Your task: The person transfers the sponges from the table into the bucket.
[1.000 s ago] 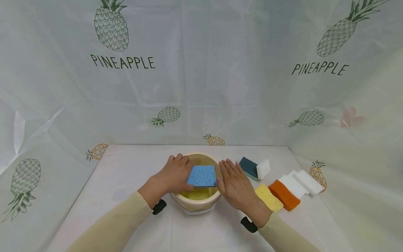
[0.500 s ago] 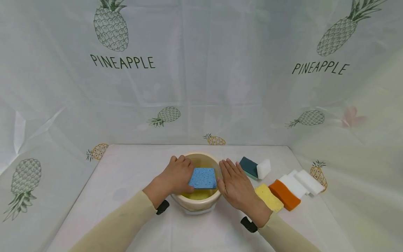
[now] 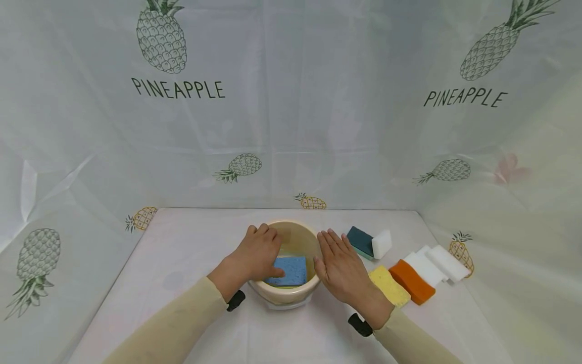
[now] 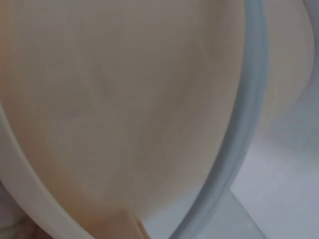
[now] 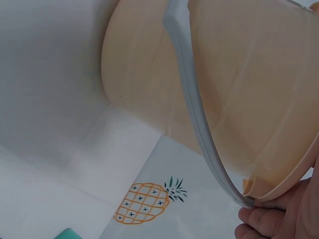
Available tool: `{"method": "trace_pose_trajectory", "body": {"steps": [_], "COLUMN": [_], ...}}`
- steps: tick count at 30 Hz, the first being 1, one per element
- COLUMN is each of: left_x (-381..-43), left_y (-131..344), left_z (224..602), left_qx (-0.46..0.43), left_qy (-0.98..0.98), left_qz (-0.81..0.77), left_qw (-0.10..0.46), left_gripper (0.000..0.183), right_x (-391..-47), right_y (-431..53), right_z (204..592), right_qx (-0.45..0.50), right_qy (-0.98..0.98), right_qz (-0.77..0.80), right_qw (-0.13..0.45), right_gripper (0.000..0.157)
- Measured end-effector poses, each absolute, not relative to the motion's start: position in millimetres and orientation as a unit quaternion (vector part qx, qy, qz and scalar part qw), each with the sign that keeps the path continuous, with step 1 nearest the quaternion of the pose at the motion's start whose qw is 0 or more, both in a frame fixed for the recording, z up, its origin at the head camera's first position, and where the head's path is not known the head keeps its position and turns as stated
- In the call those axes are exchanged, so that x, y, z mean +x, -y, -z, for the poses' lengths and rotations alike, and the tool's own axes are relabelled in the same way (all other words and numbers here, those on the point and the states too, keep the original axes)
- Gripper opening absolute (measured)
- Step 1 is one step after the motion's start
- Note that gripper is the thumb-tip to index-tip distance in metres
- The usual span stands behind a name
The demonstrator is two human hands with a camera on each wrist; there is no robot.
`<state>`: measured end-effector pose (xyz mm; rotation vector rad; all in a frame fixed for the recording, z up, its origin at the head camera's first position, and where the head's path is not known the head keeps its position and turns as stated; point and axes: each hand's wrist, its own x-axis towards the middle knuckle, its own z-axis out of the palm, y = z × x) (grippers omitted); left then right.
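A cream bucket (image 3: 291, 296) with a grey handle (image 5: 199, 119) stands in the middle of the table in the head view. Inside it lies a blue sponge (image 3: 295, 269), low and partly covered by the left thumb. My left hand (image 3: 256, 255) is over the bucket's left rim, fingers bent loosely and thumb apart, gripping nothing that I can see. Straight fingers of my right hand (image 3: 343, 268) rest along the outside of the right rim. In the right wrist view, these fingers touch the bucket near the handle's end. Only the bucket's wall (image 4: 124, 99) fills the left wrist view.
To the right lie a green sponge (image 3: 360, 241) with a dark top, a white block (image 3: 381, 244), a yellow sponge (image 3: 389, 286), an orange sponge (image 3: 411, 281) and several white blocks (image 3: 425, 268). Pineapple-print sheeting (image 3: 291, 126) rises behind the table (image 3: 195, 232).
The blue sponge has gone from the left hand's hold above the bucket down into it. The left hand first shifted slightly right. The right hand has stayed at the rim.
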<state>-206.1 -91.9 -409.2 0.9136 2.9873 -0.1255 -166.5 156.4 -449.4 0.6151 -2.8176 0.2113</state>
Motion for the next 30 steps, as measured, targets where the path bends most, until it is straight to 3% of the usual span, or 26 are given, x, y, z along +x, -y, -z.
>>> {"method": "trace_pose_trajectory", "body": {"steps": [16, 23, 30], "left_x": [-196.7, -185.8, -171.7], "left_y": [103.5, 112.0, 121.7], "left_z": [421.1, 424.9, 427.0], "left_qx": [0.255, 0.227, 0.183], "left_qy": [-0.962, -0.961, -0.974], "left_qz": [-0.065, -0.112, -0.104], "left_qw": [-0.076, -0.111, -0.088], "left_gripper": [0.04, 0.042, 0.057], "right_x": [-165.8, -165.6, -165.2], "right_y": [-156.0, -156.7, -156.7], "right_z": [450.0, 449.8, 450.0], "right_qx": [0.21, 0.211, 0.21], "right_qy": [0.966, 0.966, 0.966], "right_qz": [-0.069, -0.075, -0.079], "right_qw": [0.131, 0.13, 0.129], "right_gripper": [0.065, 0.065, 0.065]}}
